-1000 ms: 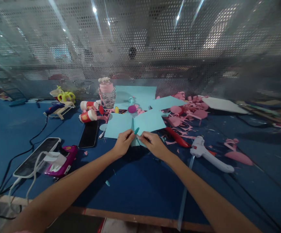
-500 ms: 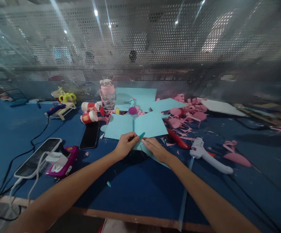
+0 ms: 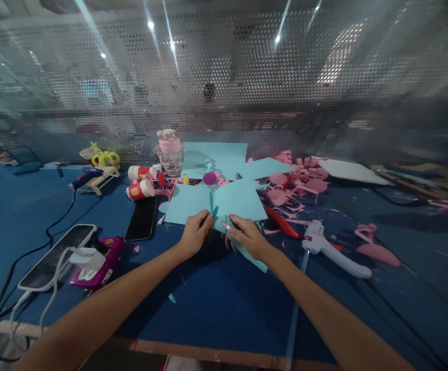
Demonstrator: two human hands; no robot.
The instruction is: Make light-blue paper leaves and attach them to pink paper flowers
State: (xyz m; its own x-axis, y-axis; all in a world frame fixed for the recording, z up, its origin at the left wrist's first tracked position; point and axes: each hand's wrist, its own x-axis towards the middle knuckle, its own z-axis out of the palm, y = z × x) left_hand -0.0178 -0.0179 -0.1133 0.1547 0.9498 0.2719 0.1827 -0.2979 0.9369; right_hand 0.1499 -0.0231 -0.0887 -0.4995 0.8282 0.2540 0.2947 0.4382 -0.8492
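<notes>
Fingers of the left hand are pinched on a small teal leaf-shaped paper cutout, held above the blue felt-covered table. Just beside it, a light-blue paper strip is gripped by the right hand. Both pieces are best kept steady and aligned edge to edge.

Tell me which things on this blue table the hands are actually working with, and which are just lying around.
In hand:
left hand pinching a small teal paper piece
right hand on a light blue paper sheet

Lying about:
white glue gun
pink paper scraps
red scissors
black phone
two red cups
pink-lidded bottle
</notes>
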